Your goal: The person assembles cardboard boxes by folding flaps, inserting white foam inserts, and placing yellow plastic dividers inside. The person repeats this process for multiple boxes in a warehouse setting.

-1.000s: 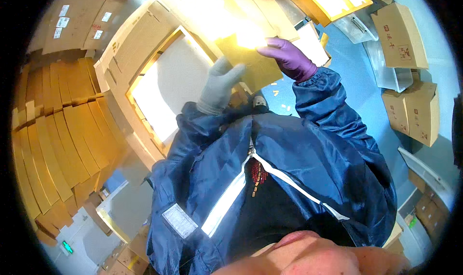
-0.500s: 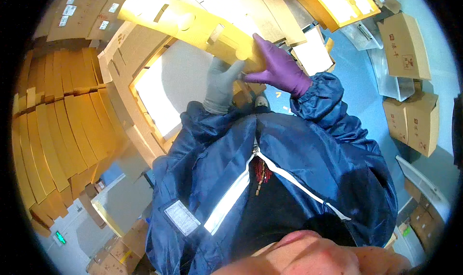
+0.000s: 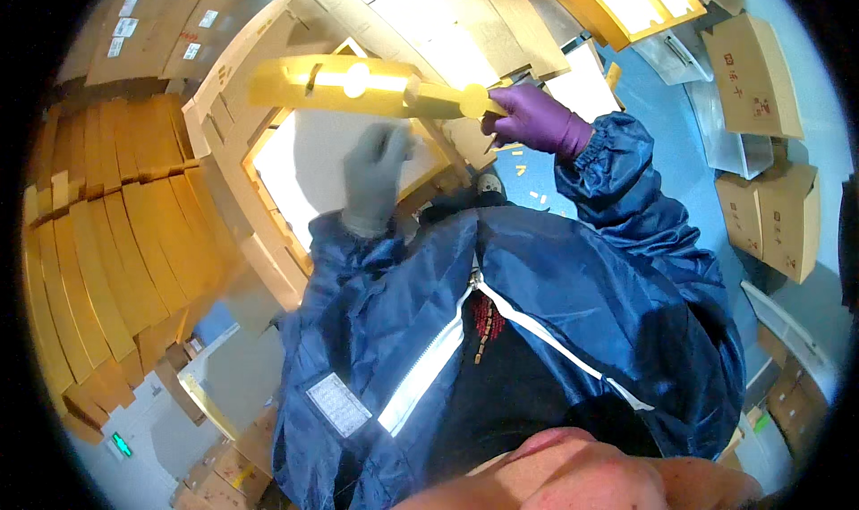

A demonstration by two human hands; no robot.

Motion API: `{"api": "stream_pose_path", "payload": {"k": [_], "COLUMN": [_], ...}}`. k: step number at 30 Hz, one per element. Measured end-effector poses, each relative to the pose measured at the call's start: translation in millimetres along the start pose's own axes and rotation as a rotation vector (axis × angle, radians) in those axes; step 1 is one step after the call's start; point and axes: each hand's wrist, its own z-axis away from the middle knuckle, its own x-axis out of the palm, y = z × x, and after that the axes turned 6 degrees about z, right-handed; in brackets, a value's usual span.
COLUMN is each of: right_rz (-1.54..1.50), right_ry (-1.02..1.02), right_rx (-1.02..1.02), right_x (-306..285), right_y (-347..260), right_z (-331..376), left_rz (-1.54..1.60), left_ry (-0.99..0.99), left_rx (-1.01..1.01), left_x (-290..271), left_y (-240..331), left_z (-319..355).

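Observation:
A long yellow cardboard strip with slots and round cutouts lies across the air in front of me, slightly blurred. My right hand, in a purple glove, is closed on its right end. Below the strip is my left hand in a grey glove, apart from it; motion smears its fingers. Under that hand is a large open cardboard box, with a white and grey flat panel inside a yellow border.
Yellow cardboard pieces are stacked at the left. Cardboard boxes and a clear plastic bin stand at the right. A yellow partitioned frame is at the far right. Small scraps lie on the blue floor.
My left hand has let go of the strip and moved down and left. The strip's left end has dropped and it lies more level, held by my right hand, which has shifted right.

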Motion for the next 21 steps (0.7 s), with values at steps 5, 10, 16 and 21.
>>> {"api": "stream_pose_path", "payload": {"k": [5,10,16,21], "right_rz": [0.197,0.461,0.796,0.885], "right_ry": [-0.163,-0.257,0.089,-0.038], "right_rx": [-0.054,-0.216,-0.446,-0.44], "right_x": [-9,-17,12,33], "right_y": [-3,-10,-43,-36], "right_z": [3,-6,-12,-31], "left_rz": [-0.783,-0.893,-0.981,-0.872], "left_ry": [-0.048,-0.478,-0.328,-0.3], "left_rx": [0.706,0.421,0.407,0.367], "left_x": [-35,-53,-22,-6], "left_y": [33,-3,-41,-15], "left_z": [-21,-29,-23,-18]}}
